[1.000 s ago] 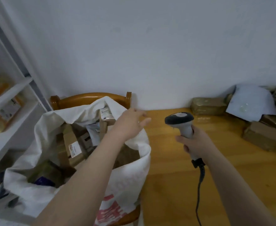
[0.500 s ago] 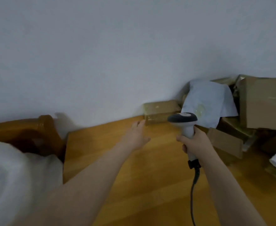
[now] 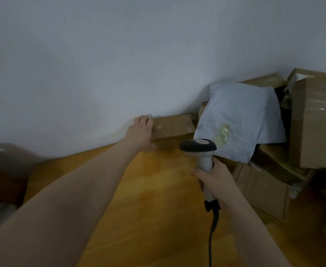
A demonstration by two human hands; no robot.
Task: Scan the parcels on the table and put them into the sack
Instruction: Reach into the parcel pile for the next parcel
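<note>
The small taped parcel [image 3: 172,128] lies far on the table [image 3: 148,199], against the wall. The left hand [image 3: 141,132] hides its left end, fingers pressed together on top, thumb on the near face. One white mailer [image 3: 237,120] leans just right, on a cardboard pile [image 3: 314,124] (four boxes at least, cut off at the right). The right hand [image 3: 216,180] wraps its fingers round one scanner [image 3: 198,148].

small parcel [image 3: 172,130]: on the table [image 3: 148,209], gripped at its 9 o'clock end by the left hand [image 3: 141,133]
mailer [image 3: 235,120]: leaned at the small parcel's 3 o'clock
scanner [image 3: 202,155]: held at its 6 o'clock
</note>
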